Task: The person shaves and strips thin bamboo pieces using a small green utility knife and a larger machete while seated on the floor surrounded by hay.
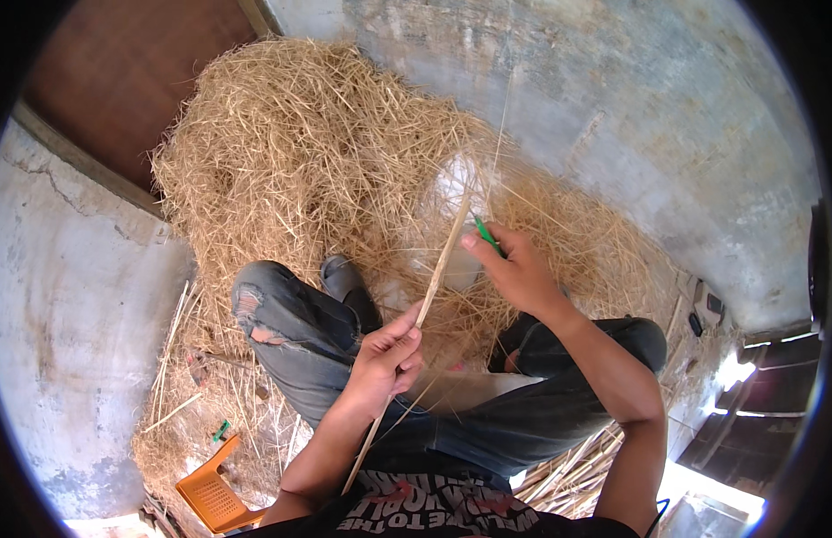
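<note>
Count: two hands, each with one item. Left hand [386,360], between 6 and 7 o'clock from view centre, is closed round one long, thin, straw-coloured stick [444,262]. Right hand [522,269], at 3 o'clock, is narrow, fingers pinched round one slim bright-green tool [488,237]. Also counted: two dark shoes [346,285]; one orange plastic chair with a perforated panel [220,498], between 7 and 8 o'clock; one small green object [220,430] near 8, kind unclear.

Stick: slanted, upper end towards 1 o'clock, lower end towards 7, over the lap; pale, slightly mottled. Tool tip just beside its upper part; contact cannot be told.

Surface: straw-littered floor [687,372]. Large heap of dry golden straw [290,143] at 11 o'clock; pale stalks, too many to count [573,480], at 5.

Room: stained grey-white wall [631,99] at 2 o'clock; reddish-brown panel [133,76] at 10.
</note>
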`<state>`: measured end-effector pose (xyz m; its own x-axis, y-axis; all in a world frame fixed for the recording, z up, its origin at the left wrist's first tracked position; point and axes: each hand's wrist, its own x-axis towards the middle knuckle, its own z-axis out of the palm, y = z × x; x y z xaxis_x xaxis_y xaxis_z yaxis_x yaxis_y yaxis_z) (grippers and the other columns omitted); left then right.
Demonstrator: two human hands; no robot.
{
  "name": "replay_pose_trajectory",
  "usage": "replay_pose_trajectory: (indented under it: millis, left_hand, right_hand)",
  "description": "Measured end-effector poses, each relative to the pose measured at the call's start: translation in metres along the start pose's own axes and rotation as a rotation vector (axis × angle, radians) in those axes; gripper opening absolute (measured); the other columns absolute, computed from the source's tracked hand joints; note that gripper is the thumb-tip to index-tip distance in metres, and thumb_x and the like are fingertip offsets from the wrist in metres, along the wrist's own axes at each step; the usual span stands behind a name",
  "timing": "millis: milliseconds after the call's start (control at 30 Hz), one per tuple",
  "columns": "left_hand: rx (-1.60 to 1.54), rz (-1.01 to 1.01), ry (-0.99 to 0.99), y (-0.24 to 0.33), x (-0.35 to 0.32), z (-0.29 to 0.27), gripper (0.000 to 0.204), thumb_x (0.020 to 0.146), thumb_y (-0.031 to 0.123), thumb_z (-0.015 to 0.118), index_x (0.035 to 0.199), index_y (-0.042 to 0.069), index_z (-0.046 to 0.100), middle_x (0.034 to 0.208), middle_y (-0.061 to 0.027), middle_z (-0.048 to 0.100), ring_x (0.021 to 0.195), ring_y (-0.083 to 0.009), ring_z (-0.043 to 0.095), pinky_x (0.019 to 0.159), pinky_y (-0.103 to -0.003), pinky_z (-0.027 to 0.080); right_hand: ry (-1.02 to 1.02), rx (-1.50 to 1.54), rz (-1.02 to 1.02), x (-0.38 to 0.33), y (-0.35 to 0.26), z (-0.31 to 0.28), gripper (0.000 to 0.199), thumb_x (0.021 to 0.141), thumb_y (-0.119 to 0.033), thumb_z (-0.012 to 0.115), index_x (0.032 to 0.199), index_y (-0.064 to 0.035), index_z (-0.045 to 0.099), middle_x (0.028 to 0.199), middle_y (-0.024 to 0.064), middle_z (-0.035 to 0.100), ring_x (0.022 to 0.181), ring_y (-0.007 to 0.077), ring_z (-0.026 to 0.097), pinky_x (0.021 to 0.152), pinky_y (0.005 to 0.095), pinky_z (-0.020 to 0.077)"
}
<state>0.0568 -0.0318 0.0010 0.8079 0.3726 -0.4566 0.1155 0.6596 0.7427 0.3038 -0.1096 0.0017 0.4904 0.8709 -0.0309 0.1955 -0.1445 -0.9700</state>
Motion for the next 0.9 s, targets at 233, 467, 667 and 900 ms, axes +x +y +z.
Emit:
replay_pose_trajectory:
  millis: [233, 467, 667, 900]
  left_hand:
    - [0.204, 0.078, -0.080, -0.001, 0.002, 0.011, 0.055, 0.108, 0.019, 0.054, 0.159, 0.018, 0.037, 0.070, 0.0036, 0.041, 0.053, -0.0052, 0.034, 0.045, -0.021, 0.029]
    - [0.141, 0.215, -0.106, -0.004, 0.011, -0.003, 0.054, 0.110, 0.020, 0.050, 0.161, 0.014, 0.032, 0.066, 0.0059, 0.034, 0.052, -0.0043, 0.030, 0.046, -0.022, 0.030]
    - [0.123, 0.205, -0.056, -0.003, 0.011, 0.000, 0.054, 0.110, 0.021, 0.050, 0.161, 0.015, 0.033, 0.065, 0.0067, 0.031, 0.051, -0.0046, 0.025, 0.046, -0.023, 0.026]
    - [0.077, 0.159, 0.001, -0.005, 0.005, 0.001, 0.051, 0.109, 0.019, 0.052, 0.158, 0.017, 0.039, 0.064, 0.0078, 0.028, 0.051, -0.0052, 0.022, 0.046, -0.025, 0.024]
  right_hand:
    - [0.002, 0.163, 0.012, -0.002, 0.003, 0.001, 0.031, 0.099, -0.033, 0.068, 0.094, -0.0021, 0.068, 0.070, -0.0035, 0.052, 0.064, 0.0064, 0.044, 0.058, 0.0300, 0.0373]
    - [0.038, -0.315, -0.327, -0.011, -0.010, 0.007, 0.037, 0.101, -0.031, 0.064, 0.080, -0.0010, 0.062, 0.057, 0.0095, 0.049, 0.052, 0.0170, 0.045, 0.052, 0.0366, 0.0368]
    - [-0.085, -0.478, -0.268, -0.022, -0.019, 0.012, 0.045, 0.101, -0.046, 0.058, 0.099, -0.0038, 0.074, 0.070, 0.0205, 0.064, 0.062, 0.0407, 0.063, 0.056, 0.0475, 0.0463]
    - [-0.048, -0.688, -0.312, -0.010, -0.003, 0.013, 0.049, 0.100, -0.051, 0.058, 0.088, -0.0052, 0.073, 0.062, 0.0207, 0.062, 0.060, 0.0408, 0.063, 0.056, 0.0494, 0.0475]
